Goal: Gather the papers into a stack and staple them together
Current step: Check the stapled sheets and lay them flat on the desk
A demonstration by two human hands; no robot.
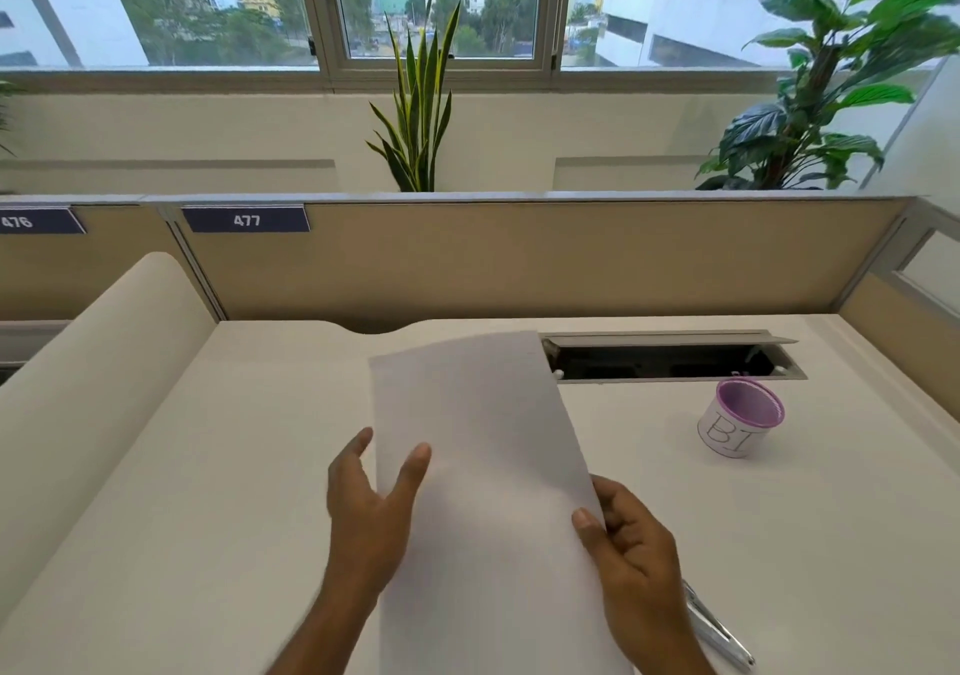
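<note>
White papers are held up above the desk, tilted toward me, their lower end running out of the frame. My left hand grips their left edge, thumb on the front and fingers behind. My right hand pinches the right edge with its thumb on top. How many sheets there are cannot be told. A silver stapler lies on the desk just right of my right wrist, partly hidden by it.
A small cup with a purple rim stands on the white desk at the right. An open cable hatch sits behind the papers. A beige partition closes the desk's far side, with plants beyond.
</note>
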